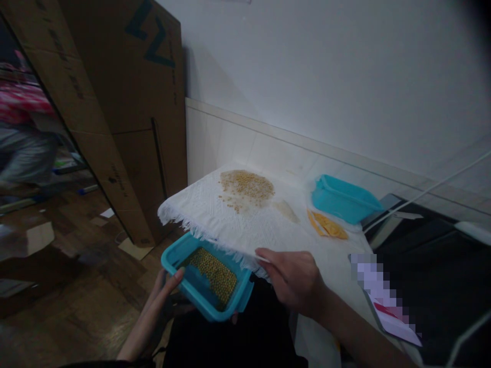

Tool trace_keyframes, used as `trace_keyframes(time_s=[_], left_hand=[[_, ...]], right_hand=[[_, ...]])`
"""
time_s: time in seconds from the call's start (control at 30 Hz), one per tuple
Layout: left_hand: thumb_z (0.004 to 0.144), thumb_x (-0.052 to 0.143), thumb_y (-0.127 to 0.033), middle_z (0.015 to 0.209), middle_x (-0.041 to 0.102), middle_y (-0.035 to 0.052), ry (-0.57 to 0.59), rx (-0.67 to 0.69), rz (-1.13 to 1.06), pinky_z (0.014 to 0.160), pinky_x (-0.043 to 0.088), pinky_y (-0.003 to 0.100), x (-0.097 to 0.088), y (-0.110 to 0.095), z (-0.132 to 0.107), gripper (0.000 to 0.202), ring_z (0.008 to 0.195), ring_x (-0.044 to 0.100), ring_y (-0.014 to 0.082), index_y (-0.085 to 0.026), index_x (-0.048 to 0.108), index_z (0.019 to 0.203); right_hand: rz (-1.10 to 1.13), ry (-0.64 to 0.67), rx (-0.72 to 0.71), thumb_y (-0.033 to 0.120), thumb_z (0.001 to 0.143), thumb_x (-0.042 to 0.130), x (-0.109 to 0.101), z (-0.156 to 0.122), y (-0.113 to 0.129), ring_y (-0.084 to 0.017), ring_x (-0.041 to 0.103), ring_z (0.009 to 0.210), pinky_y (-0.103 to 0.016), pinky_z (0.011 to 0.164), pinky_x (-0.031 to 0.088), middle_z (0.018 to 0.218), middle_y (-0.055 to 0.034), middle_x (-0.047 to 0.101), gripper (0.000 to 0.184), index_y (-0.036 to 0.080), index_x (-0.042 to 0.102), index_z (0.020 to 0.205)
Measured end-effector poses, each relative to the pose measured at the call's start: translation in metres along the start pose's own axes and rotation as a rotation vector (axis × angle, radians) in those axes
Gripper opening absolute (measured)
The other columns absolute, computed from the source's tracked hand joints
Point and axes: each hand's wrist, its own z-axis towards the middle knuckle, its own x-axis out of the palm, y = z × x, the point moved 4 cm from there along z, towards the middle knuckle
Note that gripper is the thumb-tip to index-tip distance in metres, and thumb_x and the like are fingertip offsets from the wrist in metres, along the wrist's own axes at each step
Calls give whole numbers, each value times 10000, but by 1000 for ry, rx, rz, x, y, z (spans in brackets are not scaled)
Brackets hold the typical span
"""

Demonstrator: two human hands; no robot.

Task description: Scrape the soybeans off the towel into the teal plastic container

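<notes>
Below the table's near edge, my left hand grips a turquoise plastic tub by its left side, thumb over the rim. Yellow-green beans lie inside the tilted tub, gathered toward its right and far sides. My right hand is closed at the cloth's edge, pinching a thin white piece; whether this is the cloth's edge or a separate item, I cannot tell. On the fringed white cloth lies a spread of pale beans, out of reach of both hands.
Another turquoise tub sits at the right, near a crumpled yellow packet. Farther right are a dark surface, a white cable and a printed sheet. A tall cardboard box stands left; a person is beyond it.
</notes>
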Motion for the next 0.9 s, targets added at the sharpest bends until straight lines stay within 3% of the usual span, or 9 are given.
trace_keyframes(time_s=[0.13, 0.3, 0.5, 0.63, 0.9], left_hand=[[853, 923, -621, 1591, 702, 164, 10, 11, -22, 911, 745, 544, -3, 1, 2, 880, 937, 880, 310, -393, 515, 1598], [808, 933, -661, 1595, 690, 182, -19, 4, 0, 900, 746, 558, -10, 2, 7, 962, 1001, 878, 351, -382, 486, 1613], [775, 933, -706, 1607, 674, 191, -33, 13, 20, 933, 737, 589, -14, 0, 8, 990, 1076, 867, 388, -364, 493, 1593], [737, 960, -712, 1568, 711, 175, -35, 8, -4, 940, 733, 604, -14, -2, 5, 1012, 1091, 870, 405, -379, 518, 1584], [812, 934, -656, 1525, 734, 189, -46, 2, 0, 925, 742, 572, -13, -4, 3, 965, 1021, 882, 366, -360, 486, 1613]], right_hand=[[-194, -76, 177, 176, 1100, 614, 14, 7, -47, -176, 798, 568, -248, 557, 583, 846, -79, 887, 236, 122, 834, 1165], [-283, 69, 424, 219, 1060, 616, 37, 15, -93, -228, 846, 690, -268, 649, 615, 852, -63, 890, 306, 185, 852, 1253], [-275, 177, 404, 195, 1053, 637, 47, 19, -96, -245, 846, 687, -278, 652, 604, 820, -70, 876, 318, 172, 847, 1292], [-270, 169, 374, 194, 1057, 642, 46, 20, -93, -236, 843, 681, -271, 647, 596, 831, -71, 878, 305, 174, 853, 1276], [-240, 132, 343, 212, 1058, 641, 42, 22, -86, -219, 830, 663, -259, 636, 602, 850, -66, 885, 288, 184, 855, 1248]])
